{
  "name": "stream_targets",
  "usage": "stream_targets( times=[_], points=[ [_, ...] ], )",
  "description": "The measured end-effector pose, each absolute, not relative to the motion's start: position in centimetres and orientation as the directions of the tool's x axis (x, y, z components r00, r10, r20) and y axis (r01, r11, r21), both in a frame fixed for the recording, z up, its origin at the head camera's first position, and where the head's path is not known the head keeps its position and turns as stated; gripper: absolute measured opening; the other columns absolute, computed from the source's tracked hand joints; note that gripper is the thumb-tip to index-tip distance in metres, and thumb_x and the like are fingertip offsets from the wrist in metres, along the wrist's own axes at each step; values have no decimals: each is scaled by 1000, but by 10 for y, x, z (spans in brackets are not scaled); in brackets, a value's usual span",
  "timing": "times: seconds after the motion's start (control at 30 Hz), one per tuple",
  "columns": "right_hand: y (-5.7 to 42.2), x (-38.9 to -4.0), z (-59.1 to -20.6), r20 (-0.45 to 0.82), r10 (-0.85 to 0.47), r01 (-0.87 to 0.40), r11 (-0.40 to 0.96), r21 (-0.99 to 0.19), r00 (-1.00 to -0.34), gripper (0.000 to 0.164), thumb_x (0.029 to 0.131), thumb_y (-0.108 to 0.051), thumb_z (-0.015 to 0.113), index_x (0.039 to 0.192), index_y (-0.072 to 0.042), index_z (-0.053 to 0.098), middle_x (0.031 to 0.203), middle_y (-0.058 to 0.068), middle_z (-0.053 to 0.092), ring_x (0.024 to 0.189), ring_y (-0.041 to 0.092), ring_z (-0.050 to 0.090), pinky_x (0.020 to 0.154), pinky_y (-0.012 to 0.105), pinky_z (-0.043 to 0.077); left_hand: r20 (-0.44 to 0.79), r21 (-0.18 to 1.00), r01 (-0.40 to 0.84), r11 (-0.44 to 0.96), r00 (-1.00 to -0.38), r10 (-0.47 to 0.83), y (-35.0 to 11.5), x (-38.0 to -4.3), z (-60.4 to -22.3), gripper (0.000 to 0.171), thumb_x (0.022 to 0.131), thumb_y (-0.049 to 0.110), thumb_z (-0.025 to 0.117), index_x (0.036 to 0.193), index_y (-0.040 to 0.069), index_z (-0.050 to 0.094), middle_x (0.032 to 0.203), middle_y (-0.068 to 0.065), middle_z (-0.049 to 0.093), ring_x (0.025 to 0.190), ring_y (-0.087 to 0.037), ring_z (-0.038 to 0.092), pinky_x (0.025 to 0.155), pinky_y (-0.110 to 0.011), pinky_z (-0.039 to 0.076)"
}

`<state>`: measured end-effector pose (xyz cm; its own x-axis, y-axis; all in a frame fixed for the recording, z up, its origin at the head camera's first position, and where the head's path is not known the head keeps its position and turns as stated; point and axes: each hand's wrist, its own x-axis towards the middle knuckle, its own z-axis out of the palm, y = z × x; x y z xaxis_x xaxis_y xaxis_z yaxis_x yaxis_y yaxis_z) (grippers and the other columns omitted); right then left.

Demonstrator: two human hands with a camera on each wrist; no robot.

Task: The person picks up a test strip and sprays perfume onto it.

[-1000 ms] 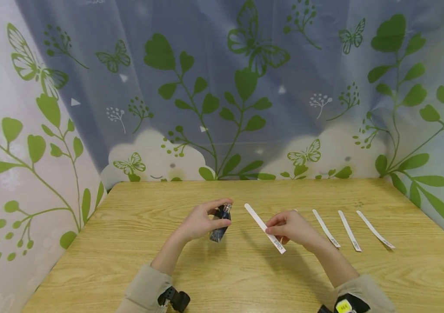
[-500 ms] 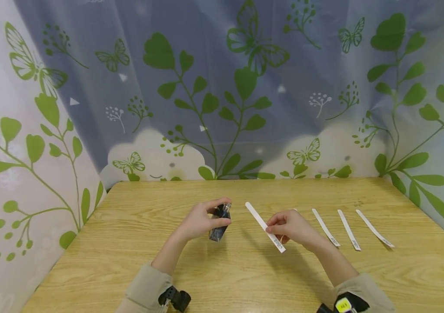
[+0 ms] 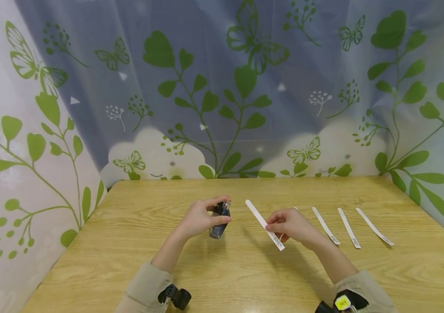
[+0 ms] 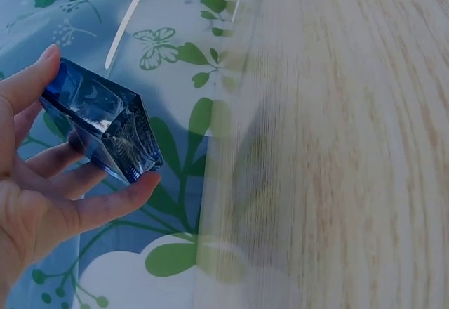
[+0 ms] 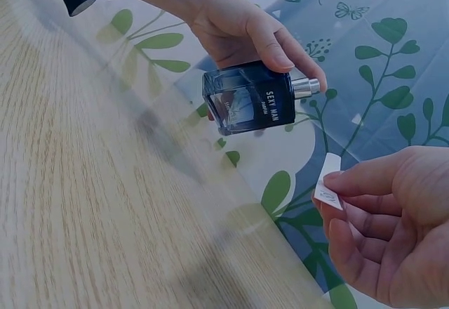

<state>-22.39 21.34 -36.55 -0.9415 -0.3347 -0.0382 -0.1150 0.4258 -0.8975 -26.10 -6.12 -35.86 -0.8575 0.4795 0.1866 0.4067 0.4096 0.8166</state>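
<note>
My left hand (image 3: 196,221) grips a dark blue glass perfume bottle (image 3: 218,229), raised above the table and tilted, with a fingertip on its silver sprayer. White lettering on the bottle (image 5: 245,98) reads "SEXY MAN" in the right wrist view; the left wrist view shows its thick glass base. To the right, my right hand (image 3: 294,226) pinches a white paper scent strip (image 3: 256,212) between thumb and forefinger. The strip slants over the table, its rounded far end a short way from the sprayer. Small dark print marks its near end.
Several more white strips lie on the wooden table (image 3: 128,243) to the right, such as the curved outermost strip (image 3: 374,227). The tip of one strip (image 3: 295,208) shows behind my right hand. A leaf-patterned curtain (image 3: 206,87) hangs beyond the back edge.
The perfume bottle has turned and tipped slightly in my left hand, its base a little higher in view. My right hand and its scent strip stay nearly still.
</note>
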Motion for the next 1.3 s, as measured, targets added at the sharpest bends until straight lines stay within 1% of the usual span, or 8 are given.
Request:
stream_targets(
  times=[0.07,0.2,0.3,0.5,0.6,0.83,1.07,1.3],
  points=[
    [213,-224,-365,-39,-335,-114,426,-898,-942,19,88,-12,63,97,5,64,69,1,61,59,14,53,56,36,51,192,817,414,402,-852,487,-61,-261,-358,49,80,30,74,127,25,58,122,-9,58,105,-28,59,53,-27,42],
    [213,-225,-365,-39,-334,-114,424,-898,-942,19,88,-12,63,96,5,64,70,1,61,59,14,53,56,35,50,204,823,422,380,-844,496,-60,-261,-357,48,81,28,74,126,24,59,119,-10,60,105,-30,59,62,-28,49],
    [212,-225,-365,-36,-337,-116,422,-899,-941,18,88,-12,63,96,5,64,70,1,61,59,14,53,56,34,50,202,830,414,373,-847,491,-60,-262,-357,48,81,28,74,126,23,60,118,-10,60,106,-32,57,64,-30,50],
    [212,-225,-365,-36,-338,-116,418,-901,-940,18,88,-11,63,96,5,64,70,1,61,59,14,53,55,33,50,183,846,386,369,-859,478,-60,-264,-358,51,82,25,73,129,19,57,122,-9,58,109,-32,56,64,-29,49],
    [212,-225,-366,-39,-335,-112,419,-901,-942,18,88,-11,63,96,5,64,69,1,61,58,14,54,55,33,50,177,848,382,367,-857,483,-60,-264,-358,53,82,25,73,131,20,55,126,-8,56,110,-30,55,63,-29,47],
    [214,-225,-367,-39,-326,-109,424,-899,-945,18,87,-11,64,96,5,64,70,1,62,59,14,55,55,34,50,162,838,397,374,-836,525,-60,-264,-358,52,82,29,72,131,26,54,133,-7,50,110,-30,54,63,-30,44],
    [215,-224,-368,-36,-327,-111,419,-901,-944,19,87,-12,64,95,5,64,70,2,62,59,15,55,55,36,50,169,837,413,359,-820,547,-61,-262,-358,50,84,26,71,131,23,54,130,-7,52,106,-29,56,66,-30,46],
    [214,-224,-368,-40,-324,-104,413,-905,-945,19,87,-12,64,96,5,63,71,2,62,59,15,56,55,34,50,172,834,423,355,-810,561,-62,-263,-359,50,84,27,71,131,23,55,131,-7,52,110,-32,54,65,-31,45]
  ],
)
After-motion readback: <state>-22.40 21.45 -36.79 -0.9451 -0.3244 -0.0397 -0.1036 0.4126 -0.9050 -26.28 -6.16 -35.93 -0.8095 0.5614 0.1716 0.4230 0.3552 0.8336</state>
